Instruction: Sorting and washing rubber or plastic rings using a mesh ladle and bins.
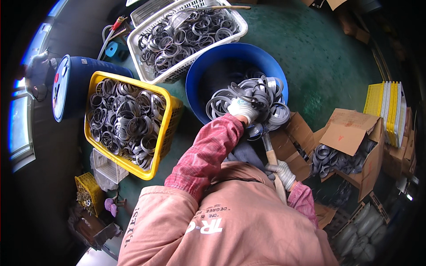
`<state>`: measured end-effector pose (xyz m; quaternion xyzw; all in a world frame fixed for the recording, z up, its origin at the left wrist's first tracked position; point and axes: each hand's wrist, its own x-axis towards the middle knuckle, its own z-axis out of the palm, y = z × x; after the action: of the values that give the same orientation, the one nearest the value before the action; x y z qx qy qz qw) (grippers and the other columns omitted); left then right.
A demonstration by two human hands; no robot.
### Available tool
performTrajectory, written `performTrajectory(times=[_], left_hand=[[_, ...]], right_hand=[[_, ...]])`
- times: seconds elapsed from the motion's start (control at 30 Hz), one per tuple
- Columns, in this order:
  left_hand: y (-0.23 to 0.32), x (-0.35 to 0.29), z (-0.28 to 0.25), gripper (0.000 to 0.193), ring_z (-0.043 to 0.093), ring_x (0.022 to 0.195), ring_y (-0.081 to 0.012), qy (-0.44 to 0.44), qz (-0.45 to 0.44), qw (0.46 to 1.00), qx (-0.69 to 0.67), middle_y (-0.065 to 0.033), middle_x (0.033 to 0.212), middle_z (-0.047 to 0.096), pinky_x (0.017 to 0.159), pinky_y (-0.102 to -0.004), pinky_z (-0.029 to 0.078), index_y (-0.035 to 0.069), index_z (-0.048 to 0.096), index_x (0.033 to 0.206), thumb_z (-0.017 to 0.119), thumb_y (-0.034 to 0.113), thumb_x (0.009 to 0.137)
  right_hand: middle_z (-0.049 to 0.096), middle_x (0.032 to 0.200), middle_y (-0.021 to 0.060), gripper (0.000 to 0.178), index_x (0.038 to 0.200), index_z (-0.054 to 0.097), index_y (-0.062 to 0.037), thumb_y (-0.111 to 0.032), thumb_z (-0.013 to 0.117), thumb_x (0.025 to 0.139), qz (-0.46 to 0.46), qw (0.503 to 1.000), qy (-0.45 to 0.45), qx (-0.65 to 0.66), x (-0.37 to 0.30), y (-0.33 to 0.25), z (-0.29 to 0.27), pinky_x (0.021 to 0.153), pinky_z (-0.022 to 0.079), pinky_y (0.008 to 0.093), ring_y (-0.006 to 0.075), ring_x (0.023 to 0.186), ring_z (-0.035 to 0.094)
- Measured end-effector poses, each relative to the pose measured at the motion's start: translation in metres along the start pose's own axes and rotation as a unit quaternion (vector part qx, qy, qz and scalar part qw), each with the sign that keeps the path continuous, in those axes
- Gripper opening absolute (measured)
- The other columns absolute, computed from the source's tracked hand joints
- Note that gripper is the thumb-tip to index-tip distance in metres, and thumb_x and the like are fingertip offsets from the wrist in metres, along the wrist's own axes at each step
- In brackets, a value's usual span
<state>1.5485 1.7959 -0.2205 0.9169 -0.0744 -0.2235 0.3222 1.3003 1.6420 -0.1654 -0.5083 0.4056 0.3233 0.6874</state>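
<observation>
A heap of grey, flat-banded rings (262, 91) rises at the near right side of a blue round tub (193, 73). My left hand (243, 109), in a white knit glove, reaches over the tub's near rim and grips rings at the heap's left side; its fingertips are partly hidden among them. Lower down, close to my body, my right hand (282, 174), also gloved, is wrapped round the wooden handle of a tool (271, 156). The tool's metal shaft runs up under the rings, which hide its head, so its kind cannot be told.
Left of the tub stands a yellow basket (166, 128) of rings; behind is a white basket (155, 79) of rings, with a wooden-handled fork (222, 7) across it. A blue drum (88, 77) lies far left. An open carton (355, 133) of rings and stacked yellow-white crates (384, 111) stand right.
</observation>
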Motion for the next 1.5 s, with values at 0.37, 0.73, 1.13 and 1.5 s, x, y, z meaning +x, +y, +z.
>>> performTrajectory(times=[0.37,0.73,1.13,1.5], left_hand=[[-0.016,-0.006,0.006,0.055,0.063,0.113,-0.0368,0.016,-0.009,0.997,-0.073,-0.0175,0.125,0.064,0.095,-0.0449,0.051,0.016,0.058,0.128,0.072,0.032,0.078],[-0.048,-0.079,-0.03,0.049,0.068,0.106,-0.0313,0.058,-0.067,0.994,-0.064,-0.0123,0.118,0.068,0.086,-0.0445,0.056,0.021,0.059,0.128,0.074,0.026,0.081],[-0.247,-0.245,-0.217,0.065,0.063,0.104,-0.0404,0.353,-0.011,0.934,-0.054,-0.0202,0.118,0.062,0.088,-0.0506,0.05,0.018,0.047,0.138,0.069,0.033,0.078],[-0.559,-0.356,-0.353,0.058,0.063,0.104,-0.0387,0.456,-0.123,0.879,-0.067,-0.0192,0.117,0.066,0.092,-0.0439,0.051,0.011,0.051,0.135,0.063,0.03,0.081]], right_hand=[[0.052,0.07,0.0002,0.016,0.096,0.055,-0.0084,-0.017,0.067,0.089,0.01,0.999,-0.034,-0.014,0.012,0.009,-0.002,0.044,0.044,0.0259,0.0083,0.051,0.049],[0.052,0.071,0.0022,0.019,0.097,0.055,-0.0076,-0.018,0.069,0.088,0.033,0.996,-0.039,-0.078,-0.048,0.01,0.043,0.042,0.045,0.0259,0.0095,0.051,0.051],[0.053,0.069,0.0026,0.017,0.09,0.055,-0.0057,-0.015,0.068,0.087,-0.045,0.962,-0.098,-0.249,-0.092,0.027,0.298,0.04,0.048,0.0264,0.0097,0.049,0.052],[0.055,0.07,0.0025,0.018,0.095,0.055,-0.0075,-0.014,0.068,0.085,-0.048,0.903,-0.164,-0.393,-0.034,0.091,0.607,0.041,0.049,0.0288,0.0106,0.05,0.053]])
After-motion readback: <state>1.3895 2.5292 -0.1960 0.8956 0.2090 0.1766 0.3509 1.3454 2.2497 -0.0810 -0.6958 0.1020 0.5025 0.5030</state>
